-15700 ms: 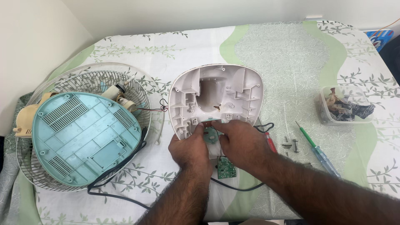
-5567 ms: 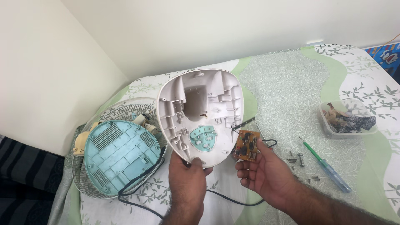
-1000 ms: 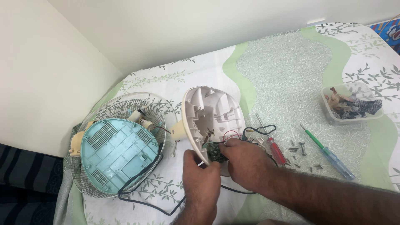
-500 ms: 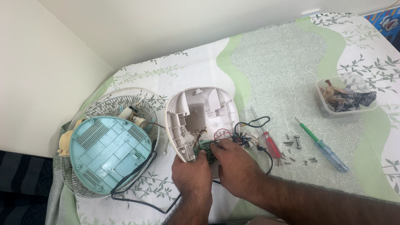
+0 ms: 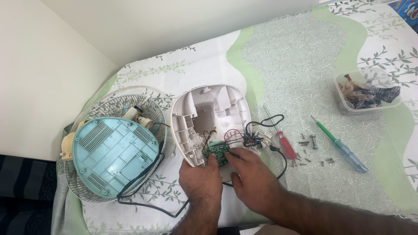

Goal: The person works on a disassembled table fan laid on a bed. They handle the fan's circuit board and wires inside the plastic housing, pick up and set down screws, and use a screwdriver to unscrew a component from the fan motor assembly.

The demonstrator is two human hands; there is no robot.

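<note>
Green circuit board (image 5: pixel 217 152), small and wired, sits at the lower edge of the white plastic housing shell (image 5: pixel 209 122), right of the pale blue base cover (image 5: pixel 114 152). Left hand (image 5: pixel 201 179) pinches it with curled fingers; right hand (image 5: pixel 252 174) presses fingertips beside it, half closed. Thin wires could snap if tugged. Rightward, the red-handled screwdriver (image 5: pixel 285 146) and loose screws (image 5: pixel 308 141) crowd the cloth; open room lies beyond.

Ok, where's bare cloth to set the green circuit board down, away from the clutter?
Free: the wide stretch of leaf-patterned tablecloth behind the white plastic housing, left of the clear plastic tub. Crowded: right of the green circuit board, with wires, red-handled screwdriver, loose screws and green-handled screwdriver. The blue vented cover fills the left.
</note>
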